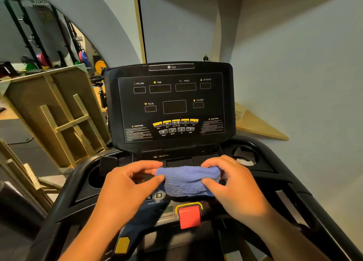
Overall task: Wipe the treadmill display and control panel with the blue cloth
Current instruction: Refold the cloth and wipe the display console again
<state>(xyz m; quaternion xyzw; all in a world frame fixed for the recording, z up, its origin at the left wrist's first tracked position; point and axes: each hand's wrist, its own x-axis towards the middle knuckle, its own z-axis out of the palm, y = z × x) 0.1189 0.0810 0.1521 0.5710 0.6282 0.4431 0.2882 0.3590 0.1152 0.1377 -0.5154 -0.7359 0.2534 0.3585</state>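
The blue cloth (pixel 188 180) is bunched between both hands, low in the view, above the control panel (pixel 167 201) of the treadmill. The left hand (pixel 125 190) pinches the cloth's end at 9 o'clock with thumb and curled fingers (pixel 145 165). The right hand (pixel 233 184) grips the end at 3 o'clock, thumb under the edge and fingers curled over the top. The cloth covers part of the number keys; keys 6 and 9 show just below it. At 6 o'clock from the cloth sits the red stop button (pixel 189 216) in a yellow frame. At 12 o'clock stands the dark display (pixel 172 105), tilted back, with the labels INCLINE, TIME, SPEED and DISTANCE and a row of yellow buttons (pixel 175 122). The cloth does not touch the display. At 2 o'clock, a cup holder (pixel 244 155) holds something pale.
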